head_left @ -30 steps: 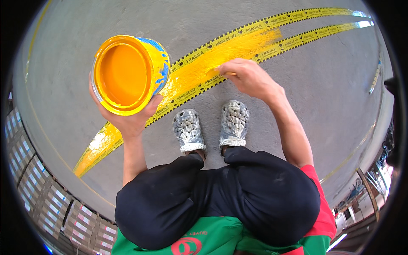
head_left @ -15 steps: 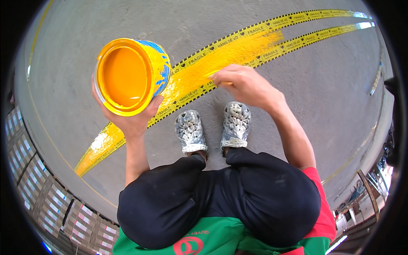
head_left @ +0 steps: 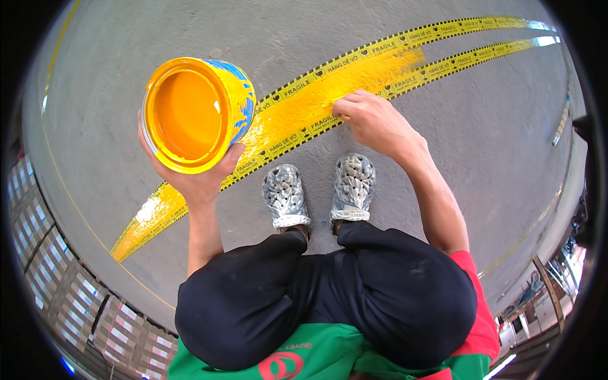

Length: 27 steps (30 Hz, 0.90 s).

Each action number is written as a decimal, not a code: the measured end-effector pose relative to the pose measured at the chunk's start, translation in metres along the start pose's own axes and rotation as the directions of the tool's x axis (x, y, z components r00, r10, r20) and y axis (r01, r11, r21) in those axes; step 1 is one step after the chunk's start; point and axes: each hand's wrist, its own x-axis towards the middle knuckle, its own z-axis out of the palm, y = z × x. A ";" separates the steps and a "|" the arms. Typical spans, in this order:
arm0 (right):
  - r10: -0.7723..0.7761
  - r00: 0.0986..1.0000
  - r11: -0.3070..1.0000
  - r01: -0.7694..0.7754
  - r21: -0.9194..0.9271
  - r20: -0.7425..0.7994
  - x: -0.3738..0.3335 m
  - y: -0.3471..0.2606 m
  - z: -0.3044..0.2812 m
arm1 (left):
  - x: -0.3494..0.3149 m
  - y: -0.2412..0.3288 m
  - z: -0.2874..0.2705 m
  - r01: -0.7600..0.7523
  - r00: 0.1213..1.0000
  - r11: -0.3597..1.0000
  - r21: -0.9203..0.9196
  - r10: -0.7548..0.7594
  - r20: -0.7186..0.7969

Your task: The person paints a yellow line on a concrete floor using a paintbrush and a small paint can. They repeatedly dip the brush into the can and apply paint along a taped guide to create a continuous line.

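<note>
- Over the last second our right hand has slid a little to our left along the yellow stripe, from the stripe's near edge toward its middle; the fingers are curled shut around something thin with an orange tip showing at the fingertips, most likely a brush, though the hand hides nearly all of it.
- Our left hand has kept the paint can raised and tilted toward us; it cups the can from below with the thumb up the side. The can has barely shifted, and yellow paint shows inside it.
- We judge from this that the painting is moving leftward over ground that is already wet, a going-over rather than new coverage.
- The stripe lies between two strips of tape printed yellow and black, which run off to the upper right; there the concrete floor between them is bare.
- Our shoes stand just beside the near tape, close to the wet paint.
- Stacked cartons sit at the lower left, well apart from the work.
- Nothing lies on the stripe ahead of the hand.
</note>
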 end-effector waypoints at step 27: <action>0.227 0.850 0.919 -0.026 0.393 -0.474 -0.009 0.020 0.059 | -0.002 0.008 0.006 0.038 0.999 0.999 0.009 -0.038 0.025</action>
